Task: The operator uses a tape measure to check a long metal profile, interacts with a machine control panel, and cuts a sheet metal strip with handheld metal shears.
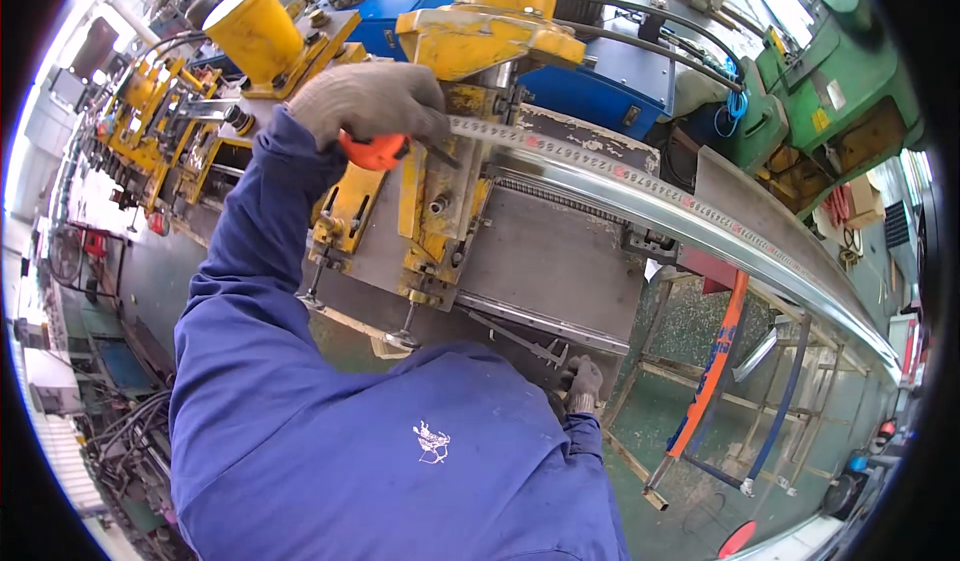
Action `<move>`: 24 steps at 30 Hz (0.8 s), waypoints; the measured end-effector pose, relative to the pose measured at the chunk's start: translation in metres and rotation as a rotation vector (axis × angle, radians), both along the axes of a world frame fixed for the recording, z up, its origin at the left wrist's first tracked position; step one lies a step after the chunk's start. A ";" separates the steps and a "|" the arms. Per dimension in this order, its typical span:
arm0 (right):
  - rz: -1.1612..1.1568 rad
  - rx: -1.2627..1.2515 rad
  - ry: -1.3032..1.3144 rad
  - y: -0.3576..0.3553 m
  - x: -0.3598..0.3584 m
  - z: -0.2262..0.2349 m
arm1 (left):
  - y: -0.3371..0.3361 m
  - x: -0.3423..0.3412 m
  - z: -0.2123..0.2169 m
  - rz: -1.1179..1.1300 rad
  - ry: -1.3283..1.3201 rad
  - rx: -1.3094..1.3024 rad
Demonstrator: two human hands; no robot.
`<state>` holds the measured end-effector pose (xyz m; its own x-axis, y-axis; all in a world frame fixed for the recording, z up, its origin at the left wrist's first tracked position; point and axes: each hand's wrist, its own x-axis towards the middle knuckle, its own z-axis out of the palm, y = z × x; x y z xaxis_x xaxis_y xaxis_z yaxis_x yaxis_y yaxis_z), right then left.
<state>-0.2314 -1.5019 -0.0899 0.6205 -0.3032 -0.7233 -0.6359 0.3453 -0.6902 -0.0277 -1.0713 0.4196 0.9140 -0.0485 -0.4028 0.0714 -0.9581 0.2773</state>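
Note:
My left hand (372, 99), in a grey work glove, grips an orange tape measure (372, 152) beside the yellow machine head. From it the pulled-out tape blade (620, 172) runs to the right along a long shiny metal profile (740, 251); its far end is too small to make out. At the front corner of the grey machine bed (560, 251), my gloved right hand (583, 381) is low with its fingers curled. What those fingers hold, if anything, is hidden. Just left of that hand, a caliper-like metal tool (545, 349) lies along the bed's front edge.
Yellow machine units (255, 31) stand at the left and a blue cabinet (600, 101) behind. A green machine (840, 91) is at the far right. Below the profile are a metal frame stand (650, 366) and a slanted orange bar (712, 366). Black hoses cross the back.

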 end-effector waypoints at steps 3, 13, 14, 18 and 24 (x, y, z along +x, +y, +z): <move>0.170 0.084 -0.087 -0.010 0.005 -0.015 | 0.035 0.008 -0.005 0.098 -0.017 0.044; 0.283 -0.220 -0.053 0.044 0.028 0.052 | 0.068 0.037 -0.028 -0.045 0.071 0.125; 0.282 -0.269 -0.122 0.043 0.037 0.054 | 0.066 0.042 -0.029 -0.053 0.072 0.120; 0.316 -0.263 -0.455 0.106 0.104 0.159 | 0.081 0.031 -0.023 -0.054 0.112 0.068; 0.493 -0.816 -1.164 0.138 0.226 0.253 | 0.070 0.051 -0.027 -0.084 0.141 0.017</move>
